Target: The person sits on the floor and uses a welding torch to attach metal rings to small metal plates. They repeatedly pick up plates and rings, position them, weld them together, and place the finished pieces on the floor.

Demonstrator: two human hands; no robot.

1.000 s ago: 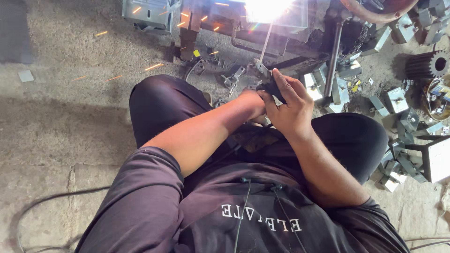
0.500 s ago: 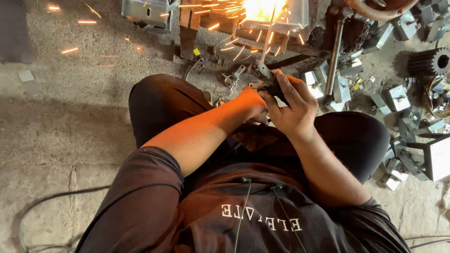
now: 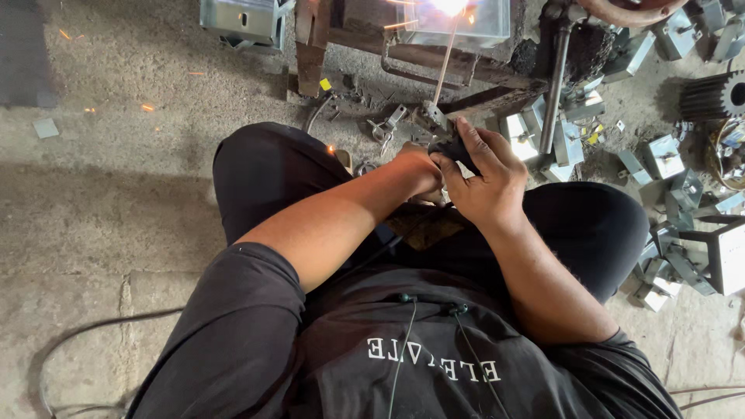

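My right hand (image 3: 487, 185) is wrapped around the black handle of a welding electrode holder (image 3: 452, 147), just above my knees. My left hand (image 3: 415, 169) presses against it from the left, steadying the same holder. A thin electrode rod (image 3: 444, 66) rises from the holder's metal jaws to a bright arc (image 3: 452, 6) on a grey metal box (image 3: 485, 29) at the top edge. I am squatting, and my black trousers and shirt fill the lower half of the view.
Several small grey metal brackets (image 3: 660, 155) lie scattered on the concrete at the right, beside a steel pipe (image 3: 552, 85) and a dark gear (image 3: 710, 95). A rusty frame (image 3: 310, 46) and another metal box (image 3: 237, 19) stand at the top. A cable (image 3: 85, 330) curves at lower left.
The shower of sparks has thinned and the glare at the rod's tip has shrunk. Both hands stay on the holder, almost in the same place.
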